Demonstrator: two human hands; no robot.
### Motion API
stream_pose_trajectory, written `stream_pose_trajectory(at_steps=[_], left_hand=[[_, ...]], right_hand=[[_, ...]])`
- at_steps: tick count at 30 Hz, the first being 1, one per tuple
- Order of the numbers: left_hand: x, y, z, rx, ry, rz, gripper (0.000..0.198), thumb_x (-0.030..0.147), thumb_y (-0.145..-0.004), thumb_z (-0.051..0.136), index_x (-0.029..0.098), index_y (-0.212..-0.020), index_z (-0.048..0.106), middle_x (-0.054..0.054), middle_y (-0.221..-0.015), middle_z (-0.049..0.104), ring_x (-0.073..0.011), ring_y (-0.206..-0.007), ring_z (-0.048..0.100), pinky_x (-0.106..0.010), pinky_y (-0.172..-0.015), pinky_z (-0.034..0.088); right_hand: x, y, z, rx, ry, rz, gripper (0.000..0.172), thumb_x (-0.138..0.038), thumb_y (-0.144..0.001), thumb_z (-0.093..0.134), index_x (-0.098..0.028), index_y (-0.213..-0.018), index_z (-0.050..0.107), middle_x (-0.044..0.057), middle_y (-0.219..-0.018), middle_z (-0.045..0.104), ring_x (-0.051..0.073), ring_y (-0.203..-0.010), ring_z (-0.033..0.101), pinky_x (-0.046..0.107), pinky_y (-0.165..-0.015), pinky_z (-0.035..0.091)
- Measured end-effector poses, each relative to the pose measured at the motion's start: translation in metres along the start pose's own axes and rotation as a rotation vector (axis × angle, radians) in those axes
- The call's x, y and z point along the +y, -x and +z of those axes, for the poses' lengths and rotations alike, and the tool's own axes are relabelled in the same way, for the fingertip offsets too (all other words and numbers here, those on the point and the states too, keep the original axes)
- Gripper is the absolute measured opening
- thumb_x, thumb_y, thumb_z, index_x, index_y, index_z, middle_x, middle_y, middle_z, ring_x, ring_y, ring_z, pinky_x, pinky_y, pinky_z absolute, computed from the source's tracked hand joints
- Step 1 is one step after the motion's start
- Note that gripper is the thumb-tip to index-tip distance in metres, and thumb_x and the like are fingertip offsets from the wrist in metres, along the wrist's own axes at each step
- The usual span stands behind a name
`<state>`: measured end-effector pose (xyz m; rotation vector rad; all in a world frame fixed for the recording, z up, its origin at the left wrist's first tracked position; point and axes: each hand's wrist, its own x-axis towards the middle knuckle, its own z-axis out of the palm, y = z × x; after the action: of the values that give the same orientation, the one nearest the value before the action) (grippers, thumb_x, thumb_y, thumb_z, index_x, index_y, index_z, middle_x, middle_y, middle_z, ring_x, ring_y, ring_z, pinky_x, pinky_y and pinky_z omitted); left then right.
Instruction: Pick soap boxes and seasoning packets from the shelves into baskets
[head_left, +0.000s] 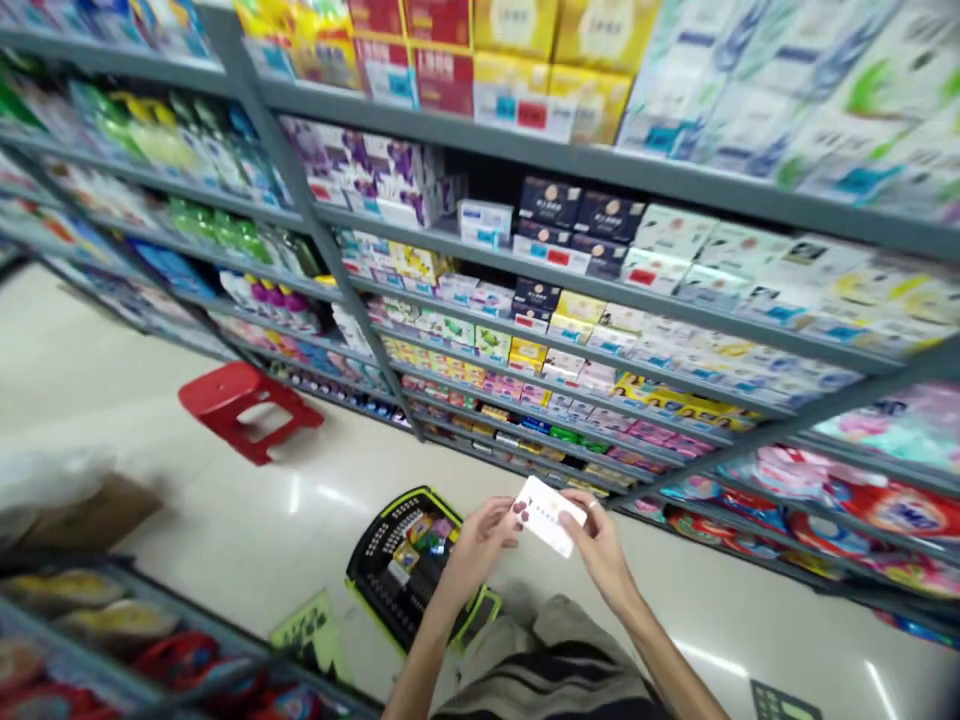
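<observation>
A small white box (pixel 546 522) with dark red round shapes at one end is held out in front of my body, its broad printed face up and tilted. My right hand (pixel 600 540) grips its right end, thumb on top, and a ring shows on one finger. Against the left end of the box, my left hand (pixel 487 535) has its fingers curled and its thumb at the edge. Below and left of my hands, a black shopping basket (pixel 367 585) with a lime-green rim stands on the floor, several small packages inside.
Tall grey shelves (pixel 495 125) full of small boxed goods rise ahead. A red plastic stool (pixel 225 390) stands by the shelf foot at left. A brown carton (pixel 120 515) lies farther left. Another shelf (pixel 172 700) of packages borders the lower left, beside a green floor sign (pixel 311 630).
</observation>
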<state>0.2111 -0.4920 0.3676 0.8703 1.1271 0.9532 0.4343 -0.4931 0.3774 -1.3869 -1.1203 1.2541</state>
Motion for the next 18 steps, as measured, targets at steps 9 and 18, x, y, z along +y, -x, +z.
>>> stream_pose_trajectory(at_steps=[9,18], left_hand=[[0.040,0.016,0.085,0.015,0.358,0.158,0.039,0.043,-0.090,0.084,0.021,-0.115,0.063,-0.007,-0.120,0.074,-0.0220,-0.105,0.075,-0.037,-0.087,0.069],[0.074,0.030,0.148,0.155,0.153,0.148,0.055,0.046,-0.087,0.088,0.020,-0.132,0.072,-0.009,-0.122,0.073,-0.0189,-0.103,0.074,-0.032,-0.086,0.071]], right_hand=[[-0.059,0.010,-0.052,-0.046,-0.322,-0.089,0.066,-0.053,-0.088,0.086,-0.026,-0.142,0.057,0.011,-0.127,0.078,0.025,-0.110,0.078,0.035,-0.097,0.062],[-0.033,0.027,-0.104,-0.170,-0.571,-0.089,0.073,-0.048,-0.098,0.077,-0.034,-0.162,0.046,0.010,-0.158,0.060,0.025,-0.141,0.064,0.042,-0.119,0.054]])
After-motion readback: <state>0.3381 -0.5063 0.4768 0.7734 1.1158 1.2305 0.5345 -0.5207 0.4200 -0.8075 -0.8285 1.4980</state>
